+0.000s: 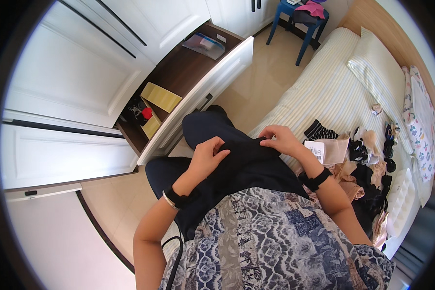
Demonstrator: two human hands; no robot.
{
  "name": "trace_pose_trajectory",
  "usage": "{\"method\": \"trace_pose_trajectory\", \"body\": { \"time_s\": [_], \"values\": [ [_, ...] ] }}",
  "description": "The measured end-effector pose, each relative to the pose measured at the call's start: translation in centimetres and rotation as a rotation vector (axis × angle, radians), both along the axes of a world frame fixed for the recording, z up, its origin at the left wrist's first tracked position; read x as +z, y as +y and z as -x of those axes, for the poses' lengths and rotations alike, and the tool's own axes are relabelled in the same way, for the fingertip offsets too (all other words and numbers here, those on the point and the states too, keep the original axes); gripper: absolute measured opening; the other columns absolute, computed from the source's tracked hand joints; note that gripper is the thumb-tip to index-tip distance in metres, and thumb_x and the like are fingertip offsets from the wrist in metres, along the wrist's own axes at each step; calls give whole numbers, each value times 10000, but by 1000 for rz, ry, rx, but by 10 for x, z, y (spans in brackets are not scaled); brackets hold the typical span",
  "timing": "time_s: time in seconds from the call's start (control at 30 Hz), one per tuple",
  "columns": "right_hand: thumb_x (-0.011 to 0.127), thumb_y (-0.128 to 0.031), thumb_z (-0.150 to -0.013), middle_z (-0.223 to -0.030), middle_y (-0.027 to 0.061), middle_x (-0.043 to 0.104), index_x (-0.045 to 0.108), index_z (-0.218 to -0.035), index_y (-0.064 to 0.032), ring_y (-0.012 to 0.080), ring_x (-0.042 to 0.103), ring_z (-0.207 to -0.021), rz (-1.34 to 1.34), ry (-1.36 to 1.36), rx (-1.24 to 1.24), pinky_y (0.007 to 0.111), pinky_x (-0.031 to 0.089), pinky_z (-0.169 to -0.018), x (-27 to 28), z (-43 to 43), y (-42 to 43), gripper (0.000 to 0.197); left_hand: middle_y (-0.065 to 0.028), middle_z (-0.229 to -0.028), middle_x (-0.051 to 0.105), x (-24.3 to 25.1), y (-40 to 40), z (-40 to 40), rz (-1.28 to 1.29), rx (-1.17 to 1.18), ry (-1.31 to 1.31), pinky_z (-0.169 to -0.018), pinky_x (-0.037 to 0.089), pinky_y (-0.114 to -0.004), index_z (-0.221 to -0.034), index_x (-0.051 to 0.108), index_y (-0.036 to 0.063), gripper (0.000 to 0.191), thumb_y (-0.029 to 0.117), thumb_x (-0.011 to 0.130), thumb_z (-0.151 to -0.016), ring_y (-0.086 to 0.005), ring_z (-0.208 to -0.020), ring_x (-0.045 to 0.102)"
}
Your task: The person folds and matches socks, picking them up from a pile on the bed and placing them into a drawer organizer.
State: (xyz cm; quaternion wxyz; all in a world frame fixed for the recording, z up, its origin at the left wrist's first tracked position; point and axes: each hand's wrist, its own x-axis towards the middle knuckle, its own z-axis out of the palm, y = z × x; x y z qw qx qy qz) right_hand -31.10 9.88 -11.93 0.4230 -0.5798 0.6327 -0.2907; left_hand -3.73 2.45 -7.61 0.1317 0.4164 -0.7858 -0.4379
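Observation:
A dark cloth garment (pixel 239 152) lies across my lap, on dark trousers; its outline blends into them and its kind is unclear. My left hand (pixel 207 156) is at one side of the picture's middle and my right hand (pixel 281 140) at the other. Both pinch edges of this dark cloth between thumb and fingers. Beside my right forearm, black striped socks (pixel 319 130) and a beige packaged item with a white label (pixel 314 151) rest on the striped bed. Black and beige garments (pixel 366 181) lie heaped nearby.
In front of me to the left, a drawer (pixel 199 98) stands pulled out, holding yellow dividers (pixel 161 96) and a zip bag (pixel 204 45). A blue stool (pixel 300 43) bears cloths. A white compartment tray (pixel 400 203) lies at the bed's right edge.

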Motion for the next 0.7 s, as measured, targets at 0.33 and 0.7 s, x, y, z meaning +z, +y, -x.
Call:
{"method": "trace_pose_trajectory", "body": {
  "time_s": [0.33,0.7],
  "values": [
    [761,-181,-776,-754,25,639,656,-812,-36,114,578,-699,-120,-205,-94,277,470,-634,-44,18,6,183,-91,-853,645,-8,-1,15,-7,-32,24,-639,487,-282,-882,652,-29,274,176,782,-753,-156,-690,594],
    [720,-90,-811,-783,-48,577,615,-854,-46,41,502,-732,-162,-308,44,206,402,-641,2,28,11,122,-69,-881,643,20,2,9,-48,89,176,-616,453,-258,-750,653,-83,221,92,783,-713,-111,-720,592]
  ]
}}
